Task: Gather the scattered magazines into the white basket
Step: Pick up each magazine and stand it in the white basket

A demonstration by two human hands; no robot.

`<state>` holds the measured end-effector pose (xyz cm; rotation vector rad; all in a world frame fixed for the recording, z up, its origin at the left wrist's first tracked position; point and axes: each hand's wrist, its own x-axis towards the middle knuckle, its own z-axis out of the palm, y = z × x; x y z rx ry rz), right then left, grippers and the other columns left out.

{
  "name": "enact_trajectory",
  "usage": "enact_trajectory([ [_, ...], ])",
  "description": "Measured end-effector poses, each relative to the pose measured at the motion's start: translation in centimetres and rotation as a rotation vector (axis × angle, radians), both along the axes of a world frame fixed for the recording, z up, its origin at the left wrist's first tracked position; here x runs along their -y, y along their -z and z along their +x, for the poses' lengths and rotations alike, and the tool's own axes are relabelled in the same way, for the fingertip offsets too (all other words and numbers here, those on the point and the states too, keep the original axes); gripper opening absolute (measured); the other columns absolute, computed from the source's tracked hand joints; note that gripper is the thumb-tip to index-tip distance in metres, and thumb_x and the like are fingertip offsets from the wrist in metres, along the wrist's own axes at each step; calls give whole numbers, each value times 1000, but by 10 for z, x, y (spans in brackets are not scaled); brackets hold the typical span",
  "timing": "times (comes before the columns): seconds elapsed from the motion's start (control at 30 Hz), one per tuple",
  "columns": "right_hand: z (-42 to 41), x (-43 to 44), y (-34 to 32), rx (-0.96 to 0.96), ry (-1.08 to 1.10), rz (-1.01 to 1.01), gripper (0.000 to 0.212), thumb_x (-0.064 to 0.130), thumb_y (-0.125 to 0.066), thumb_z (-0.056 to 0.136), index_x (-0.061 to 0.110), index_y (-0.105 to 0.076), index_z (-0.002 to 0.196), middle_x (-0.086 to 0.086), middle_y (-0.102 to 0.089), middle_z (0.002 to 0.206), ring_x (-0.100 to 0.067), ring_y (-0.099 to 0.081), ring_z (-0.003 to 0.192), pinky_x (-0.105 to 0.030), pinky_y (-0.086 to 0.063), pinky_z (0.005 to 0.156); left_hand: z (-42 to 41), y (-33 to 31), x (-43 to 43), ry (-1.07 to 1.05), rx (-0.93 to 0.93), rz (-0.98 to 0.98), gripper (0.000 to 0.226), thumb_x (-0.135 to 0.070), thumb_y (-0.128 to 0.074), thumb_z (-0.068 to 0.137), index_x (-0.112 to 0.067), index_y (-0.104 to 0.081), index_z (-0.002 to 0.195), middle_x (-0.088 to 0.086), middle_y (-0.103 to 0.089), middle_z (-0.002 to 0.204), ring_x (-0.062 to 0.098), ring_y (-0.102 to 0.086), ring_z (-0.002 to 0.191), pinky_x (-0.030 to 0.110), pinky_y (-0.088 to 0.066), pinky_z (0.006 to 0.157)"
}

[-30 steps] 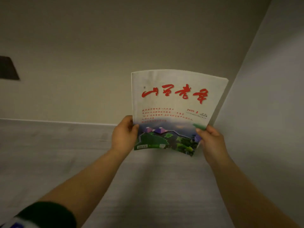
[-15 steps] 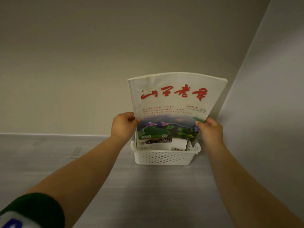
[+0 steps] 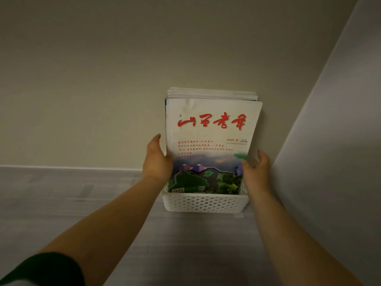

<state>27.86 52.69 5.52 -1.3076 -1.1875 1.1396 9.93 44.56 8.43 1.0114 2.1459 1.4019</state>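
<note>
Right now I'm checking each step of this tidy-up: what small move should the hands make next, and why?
Probably let go and draw both hands back. The magazine with the red title already stands upright in the white basket, its lower edge behind the front wall, with other magazines behind it. The left hand and right hand only flank its side edges, fingers loosening.

1 white basket, 1 front mag + stack of mags behind (no. unclear), 2 hands.
</note>
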Motion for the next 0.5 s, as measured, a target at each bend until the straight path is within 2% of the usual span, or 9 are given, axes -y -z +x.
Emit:
enact_trajectory([
  [0.07, -5, -4, -2, 21, -61, 6, 60, -9, -41, 86, 11, -21, 138, -15, -35, 144, -29, -46, 119, -39, -43, 91, 5, 0, -11, 109, 101, 111, 23, -13, -39, 94, -29, -45, 109, -9, -57, 106, 17, -56, 100, 19, -56, 64],
  [0.1, -8, -5, -2, 46, -100, 14, 56, -9, -39, 86, 11, -24, 136, -15, -38, 142, -30, -44, 123, -40, -42, 95, 7, 0, -17, 138, 51, 119, 23, -14, -33, 96, -32, -47, 96, -11, -56, 93, 11, -57, 88, 11, -53, 49],
  [0.17, -13, -6, -1, 74, -143, 18, 53, -5, -39, 88, 15, -27, 135, -12, -41, 139, -31, -41, 126, -37, -38, 97, 6, 0, -24, 153, -24, 85, 29, -16, -27, 97, -34, -46, 84, -8, -55, 84, 10, -56, 78, 11, -50, 42],
  [0.2, -15, -5, 0, 72, -152, 13, 55, -4, -40, 88, 17, -25, 137, -11, -41, 140, -30, -40, 127, -33, -37, 95, 6, 0, -25, 142, -19, 76, 26, -16, -28, 97, -33, -47, 90, -4, -57, 87, 14, -57, 84, 14, -54, 50],
  [0.23, -16, -5, 0, 71, -157, 13, 57, -3, -41, 88, 19, -24, 138, -10, -40, 140, -29, -39, 127, -31, -36, 92, 5, -1, -24, 162, -22, 72, 24, -13, -32, 96, -31, -46, 106, 2, -57, 99, 21, -56, 97, 21, -58, 67],
  [0.3, -15, -5, 0, 92, -173, 14, 57, -2, -41, 89, 18, -22, 139, -11, -39, 141, -30, -38, 127, -31, -36, 92, -2, 1, -20, 264, -34, 30, 53, -4, -43, 89, -18, -21, 136, 17, -43, 129, 33, -41, 124, 39, -43, 99],
  [0.33, -15, -4, 0, 109, -179, 16, 58, -2, -41, 88, 17, -22, 139, -11, -39, 141, -30, -38, 128, -33, -38, 95, -6, 1, -17, 300, -66, 17, 60, -3, -46, 88, -15, -15, 137, 17, -38, 134, 34, -38, 128, 42, -40, 102],
  [0.4, -14, 1, -3, 149, -146, 44, 56, -4, -42, 87, 15, -26, 138, -13, -41, 140, -31, -40, 127, -39, -41, 97, -10, -1, -7, 330, -11, 26, 57, -8, -52, 86, -18, -20, 133, 12, -44, 131, 32, -44, 124, 46, -46, 98],
  [0.5, -19, 20, -7, 174, 54, 146, 51, -6, -42, 86, 12, -35, 133, -14, -46, 136, -31, -45, 124, -34, -43, 92, -6, 5, 17, 231, -66, -18, 64, -11, -54, 85, -23, -19, 138, 10, -38, 140, 30, -42, 126, 47, -42, 100],
])
